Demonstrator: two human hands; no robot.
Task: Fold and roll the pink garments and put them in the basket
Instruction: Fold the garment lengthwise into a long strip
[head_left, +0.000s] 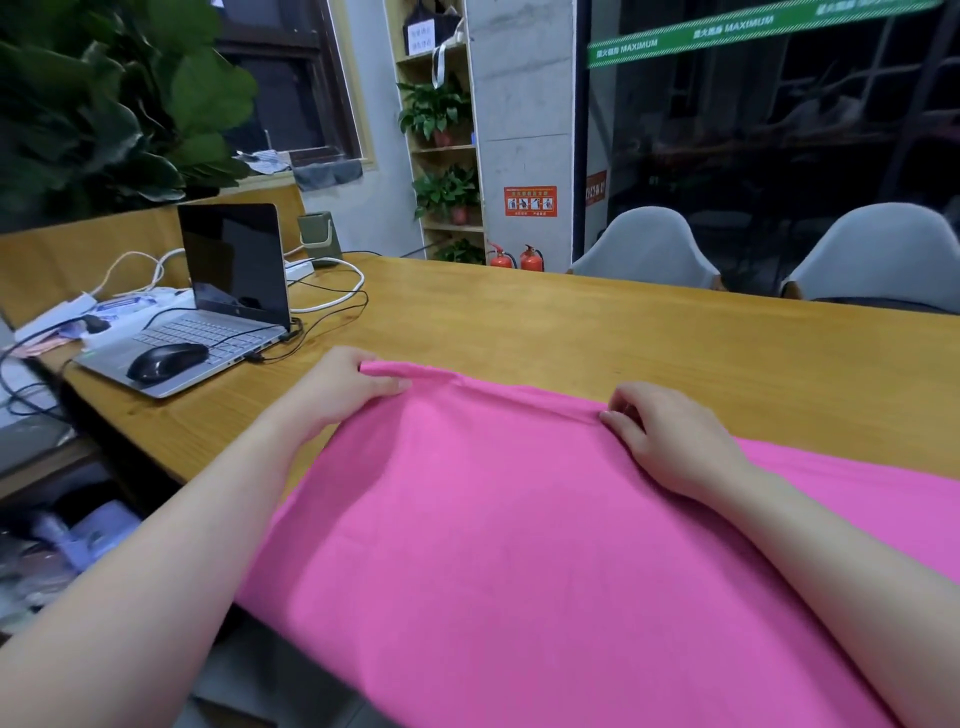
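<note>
A bright pink garment (493, 519) lies spread over the near part of the wooden table (571, 322), hanging off the front edge. Its far edge is turned over into a narrow fold. My left hand (343, 389) pinches that fold at its left end, thumb on top. My right hand (670, 436) grips the same folded edge further right, fingers curled onto the cloth. No basket is in view.
An open laptop (223, 301) with a black mouse (166, 361) on it sits at the left, among cables and a power strip (130, 306). Two grey chairs (644, 244) stand behind the table's far edge. A plant shelf and fire extinguishers (514, 257) stand beyond.
</note>
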